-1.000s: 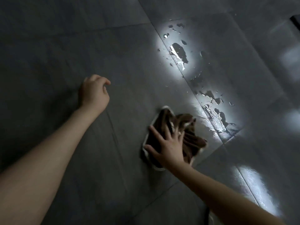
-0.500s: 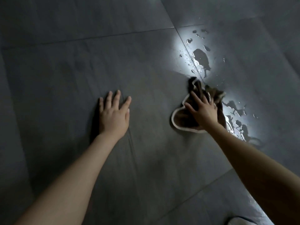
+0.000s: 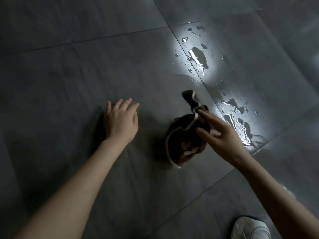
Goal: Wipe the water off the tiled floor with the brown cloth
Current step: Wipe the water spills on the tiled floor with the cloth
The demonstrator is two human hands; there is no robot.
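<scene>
Nothing here can be read: no text, label, brand, number or sign. The tiled floor (image 3: 69, 75), the brown cloth (image 3: 179, 140) and the pale shoe (image 3: 250, 228) at the lower edge show only plain, dimly lit surfaces.

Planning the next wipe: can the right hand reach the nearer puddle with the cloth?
Probably yes: the right hand is over the cloth, and only bare tile lies between them and the puddle.
</scene>
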